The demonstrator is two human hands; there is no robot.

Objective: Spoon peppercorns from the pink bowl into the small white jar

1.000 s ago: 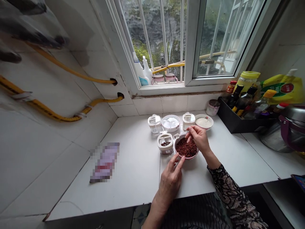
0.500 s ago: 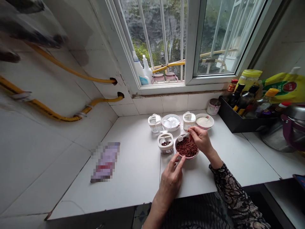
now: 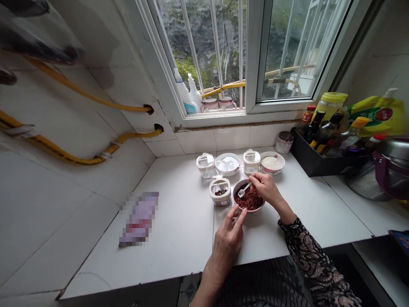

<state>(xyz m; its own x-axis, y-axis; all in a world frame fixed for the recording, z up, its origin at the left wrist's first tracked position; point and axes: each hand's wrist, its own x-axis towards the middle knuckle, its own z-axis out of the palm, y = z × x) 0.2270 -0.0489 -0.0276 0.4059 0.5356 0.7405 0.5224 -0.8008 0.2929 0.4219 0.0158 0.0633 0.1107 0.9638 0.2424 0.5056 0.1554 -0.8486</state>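
A small white spoon (image 3: 244,190) is pinched in my right hand (image 3: 266,187), its scoop end over the dark reddish-brown dried peppercorn-like spice (image 3: 254,201). That spice fills much of a pink-rimmed bowl (image 3: 255,210). My left hand (image 3: 228,238) reaches in from the near side, fingers stretched and fingertips against the bowl's near-left rim. Just left of the bowl stands a clear seasoning jar (image 3: 220,200) with its lid raised and some of the dark spice inside. The spoon's scoop looks empty.
Behind are a jar (image 3: 206,166), a bowl of white grains (image 3: 228,164), another jar (image 3: 252,162) and a bowl of off-white powder (image 3: 272,163). A black box of bottles (image 3: 315,160) and a metal pot (image 3: 364,179) stand right. A blurred purple packet (image 3: 140,217) lies left.
The spoon's scoop has dipped and shifted slightly left and down above the spice, turning toward me. My left hand stays at the bowl's rim. The whole view has shifted a little.
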